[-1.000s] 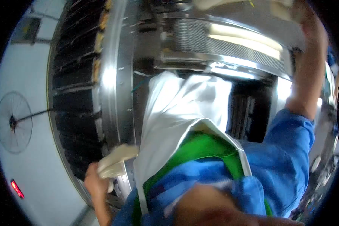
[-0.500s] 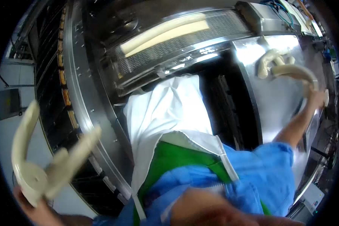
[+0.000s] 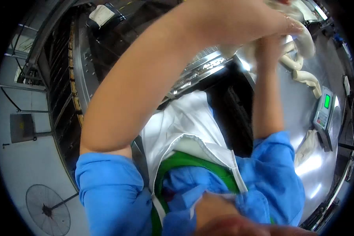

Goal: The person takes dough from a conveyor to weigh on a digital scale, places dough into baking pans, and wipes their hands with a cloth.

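My left hand (image 3: 285,24) reaches across to the upper right, its fingers bent over a thick strip of pale dough (image 3: 306,42) that hangs down beside them. Just below it, my right hand (image 3: 268,48) is smeared by motion and partly covered by the left, so its fingers do not show. More curved dough pieces (image 3: 308,80) lie on the shiny metal table (image 3: 285,104), close to both hands. Some pale dough behind the left hand is too blurred to make out.
A scale (image 3: 323,114) with a green display stands at the table's right side, with a pale cloth-like piece (image 3: 307,145) near it. Mesh conveyor edging (image 3: 204,65) runs behind my left forearm. A round fan (image 3: 47,210) is at lower left.
My left hand has swung from the lower left, where it held a branched dough piece, to the upper right over the table. My right hand has moved inward and left from the table's right side.
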Tool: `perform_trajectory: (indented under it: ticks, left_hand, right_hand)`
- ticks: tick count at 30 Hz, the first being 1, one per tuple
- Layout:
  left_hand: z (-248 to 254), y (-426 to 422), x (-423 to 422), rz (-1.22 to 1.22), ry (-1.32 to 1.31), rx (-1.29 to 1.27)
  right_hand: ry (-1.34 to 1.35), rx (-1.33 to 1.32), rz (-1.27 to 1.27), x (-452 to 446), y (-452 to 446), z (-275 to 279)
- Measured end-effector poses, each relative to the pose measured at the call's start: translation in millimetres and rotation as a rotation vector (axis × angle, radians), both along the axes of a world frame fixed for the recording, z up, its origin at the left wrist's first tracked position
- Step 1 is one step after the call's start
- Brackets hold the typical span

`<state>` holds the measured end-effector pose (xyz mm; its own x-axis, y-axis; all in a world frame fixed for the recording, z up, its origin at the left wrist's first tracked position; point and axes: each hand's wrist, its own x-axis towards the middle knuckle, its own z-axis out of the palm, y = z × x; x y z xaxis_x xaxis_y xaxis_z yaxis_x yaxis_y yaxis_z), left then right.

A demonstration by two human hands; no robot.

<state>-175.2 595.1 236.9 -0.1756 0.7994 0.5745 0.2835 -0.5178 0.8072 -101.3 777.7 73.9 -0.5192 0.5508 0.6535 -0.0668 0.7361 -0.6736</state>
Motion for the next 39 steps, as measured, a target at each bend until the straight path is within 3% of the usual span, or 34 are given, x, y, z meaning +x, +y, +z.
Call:
perform_trajectory:
  ticks: [1, 2, 3, 4, 5, 6, 7, 9, 11, 13, 16, 18, 19, 20, 21, 22, 24, 26, 28, 30, 32, 36, 38, 39]
  left_hand:
    - [-10.5, 9.6, -14.1, -0.044, 0.082, 0.102]
    - [-35.4, -11.2, -47.3, 0.241, 0.265, 0.026]
    - [-60.3, -31.9, -80.7, 0.542, 0.479, -0.098]
    - [-84.8, -53.0, -113.2, 0.79, 0.653, -0.245]
    - [-140.0, -71.3, -164.8, 0.883, 0.671, -0.317]
    - [-179.7, -98.0, -181.7, 0.947, 0.629, -0.63]
    - [-218.8, -126.5, -191.6, 1.016, 0.601, -0.841]
    - [-289.3, -171.3, -203.0, 1.091, 0.592, -1.133]
    - [-312.2, -188.6, -188.5, 1.136, 0.517, -1.341]
    - [-293.0, -184.3, -174.0, 1.165, 0.573, -1.346]
    - [-258.3, -187.4, -159.1, 1.243, 0.548, -1.344]
    - [-235.7, -191.6, -154.0, 1.314, 0.644, -1.103]
    - [-218.0, -183.2, -147.3, 1.325, 0.697, -1.068]
    - [-195.1, -176.5, -140.6, 1.343, 0.746, -1.031]
    - [-169.6, -162.4, -125.1, 1.351, 0.8, -0.922]
    - [-144.9, -143.0, -103.9, 1.357, 0.848, -0.815]
    - [-107.7, -108.6, -71.1, 1.355, 0.812, -0.615]
    - [-83.9, -75.0, -39.4, 1.261, 0.761, -0.425]
    - [-89.9, -42.6, -18.6, 0.85, 0.608, -0.15]
    - [-80.4, -20.4, 15.2, 0.472, 0.851, -0.125]
    - [-75.4, -9.1, 33.9, 0.225, 0.891, -0.23]
    - [-117.8, -10.0, 37.3, 0.167, 0.861, -0.327]
    - [-142.5, -26.6, 26.4, 0.22, 0.866, -0.5]
    - [-157.5, -44.7, 22.7, 0.267, 0.813, -0.598]
  right_hand:
    - [0.214, -0.328, 0.002, 4.9, 32.9, 16.2]
    - [0.511, -0.622, -0.003, 9.7, 65.8, 32.4]
    - [0.331, -0.71, -0.219, 32.4, 112.8, 46.9]
    - [0.212, -0.804, -0.234, 58.5, 163.7, 40.7]
    - [0.08, -0.892, -0.242, 83.4, 215.8, 35.2]
    - [-0.056, -0.971, -0.24, 107.8, 267.1, 29.5]
    - [0.037, -0.903, -0.202, 141.8, 328.5, -16.6]
    - [-0.222, -0.794, -0.439, 189.2, 282.0, -12.0]
    - [-0.195, -0.789, -0.458, 208.2, 271.0, -55.1]
    - [-0.393, -0.663, -0.524, 213.3, 238.7, -92.8]
    - [-0.356, -0.573, -0.301, 171.1, 105.9, -99.9]
    - [-0.515, -0.742, -0.204, 140.0, 34.5, -80.5]
    - [-0.559, -0.525, -0.067, 132.9, 19.5, -100.6]
    - [-0.652, -0.779, 0.193, 114.8, -13.2, -63.8]
    - [-0.484, -0.827, 0.425, 102.1, -31.5, -77.0]
    - [-0.53, -0.82, 0.568, 86.0, -45.8, -78.7]
    - [-0.461, -1.035, 0.843, 55.6, -79.1, -52.1]
    - [-0.155, -1.417, 1.101, 26.4, -99.0, -41.3]
    - [0.236, -1.54, 1.17, 14.4, -105.6, -2.9]
    - [0.381, -1.463, 0.978, 17.0, -71.3, 10.4]
    - [0.605, -1.2, 0.761, 39.4, -35.8, 32.1]
    - [0.788, -1.066, 0.303, 84.9, 66.1, 33.7]
    - [0.667, -0.985, -0.041, 114.3, 114.2, 16.5]
    - [0.263, -0.644, -0.496, 137.1, 128.2, -20.0]
